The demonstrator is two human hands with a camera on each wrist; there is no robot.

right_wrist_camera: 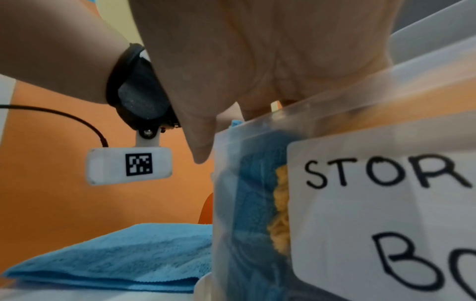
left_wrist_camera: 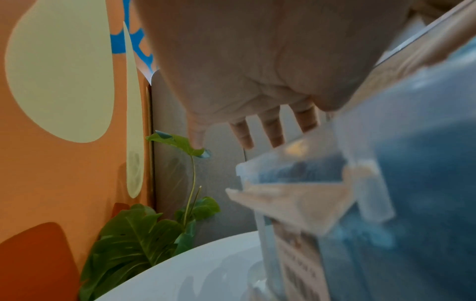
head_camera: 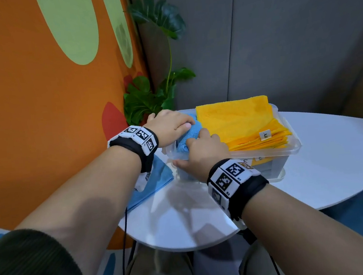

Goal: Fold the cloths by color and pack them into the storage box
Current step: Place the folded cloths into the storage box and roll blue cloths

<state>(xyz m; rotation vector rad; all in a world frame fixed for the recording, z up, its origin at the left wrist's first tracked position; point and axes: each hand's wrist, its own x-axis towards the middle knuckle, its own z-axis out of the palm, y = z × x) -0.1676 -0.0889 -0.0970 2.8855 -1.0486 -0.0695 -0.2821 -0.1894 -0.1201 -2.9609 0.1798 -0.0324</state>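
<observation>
A clear storage box point(head_camera: 286, 148) stands on the white table. Folded yellow cloths point(head_camera: 236, 119) fill its right part. A blue cloth point(head_camera: 187, 136) sits in its left end, seen through the box wall point(left_wrist_camera: 296, 199) as blue cloth point(left_wrist_camera: 425, 163) and blue cloth point(right_wrist_camera: 257, 183). My left hand point(head_camera: 168, 125) lies flat on top of it, thumb pressing; the left hand point(left_wrist_camera: 270, 126) shows spread, straight fingers. My right hand point(head_camera: 203, 148) curls its fingers down over the cloth's near end, fingertips hidden inside the box. The right hand point(right_wrist_camera: 257, 61) keeps its thumb outside the wall.
A second folded blue cloth point(head_camera: 155, 179) lies on the table point(head_camera: 331, 157) left of the box, also visible as the folded blue cloth point(right_wrist_camera: 128, 254). A paper label point(right_wrist_camera: 386, 203) covers the box front. A green plant point(head_camera: 150, 96) stands behind, beside the orange wall.
</observation>
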